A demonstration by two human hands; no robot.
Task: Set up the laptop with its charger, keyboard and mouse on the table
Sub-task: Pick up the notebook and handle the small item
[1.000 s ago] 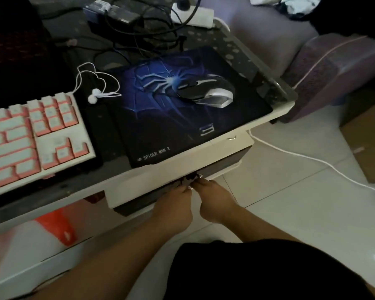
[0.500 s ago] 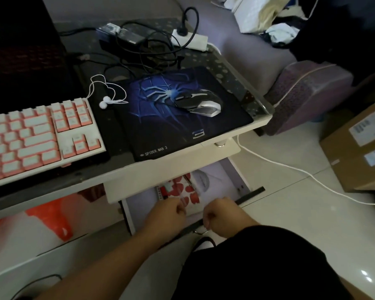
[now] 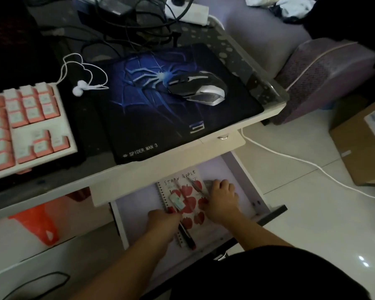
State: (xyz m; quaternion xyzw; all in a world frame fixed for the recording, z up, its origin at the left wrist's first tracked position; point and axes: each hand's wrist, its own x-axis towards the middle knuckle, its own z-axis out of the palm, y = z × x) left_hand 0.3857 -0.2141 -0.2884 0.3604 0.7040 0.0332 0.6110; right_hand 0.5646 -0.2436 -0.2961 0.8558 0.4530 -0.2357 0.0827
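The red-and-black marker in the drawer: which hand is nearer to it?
Left. The left hand lies against the marker at the notebook's spiral edge; the right hand rests on the notebook's far side.

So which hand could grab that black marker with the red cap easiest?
The left hand, probably. It already rests right beside the marker on the notebook, while the right hand sits across on the far side.

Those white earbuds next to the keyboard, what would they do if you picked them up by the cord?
The earbuds would probably dangle limply: their thin cord already lies in loose loops on the table. They look small and light, so they should lift easily. The loops may snag the keyboard corner, which lies close beside them.
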